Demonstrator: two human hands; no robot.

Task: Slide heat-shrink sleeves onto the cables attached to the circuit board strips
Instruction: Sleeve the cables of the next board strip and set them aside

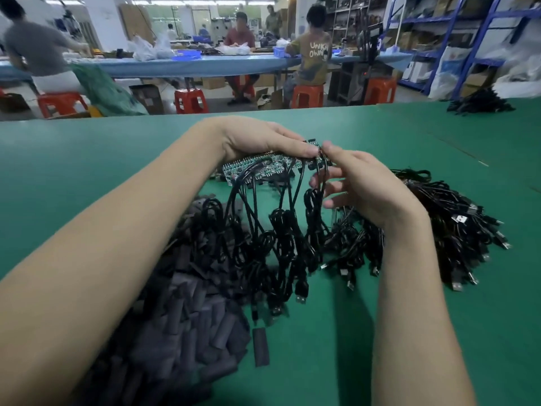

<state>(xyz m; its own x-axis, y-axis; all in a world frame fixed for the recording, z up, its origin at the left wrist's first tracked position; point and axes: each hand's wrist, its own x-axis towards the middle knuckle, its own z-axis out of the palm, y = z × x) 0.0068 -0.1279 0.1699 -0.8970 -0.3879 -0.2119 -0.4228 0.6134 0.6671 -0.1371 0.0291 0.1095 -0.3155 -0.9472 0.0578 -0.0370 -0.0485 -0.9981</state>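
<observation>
Green bench mat (336,361), landmark = circuit board strip (257,165). Sleeve pile (187,326) nearest, below-left of strip; attached cables (281,238) dangle from it. Left hand (257,139) grips strip from above. Right hand (363,183) pinches a cable at its right end, other fingers spread. Bare mat beyond strip to far edge.

Two bare forearms — no sleeves, gloves, rings or watch — ending in the left grip (263,140) and right grip (366,183).
</observation>
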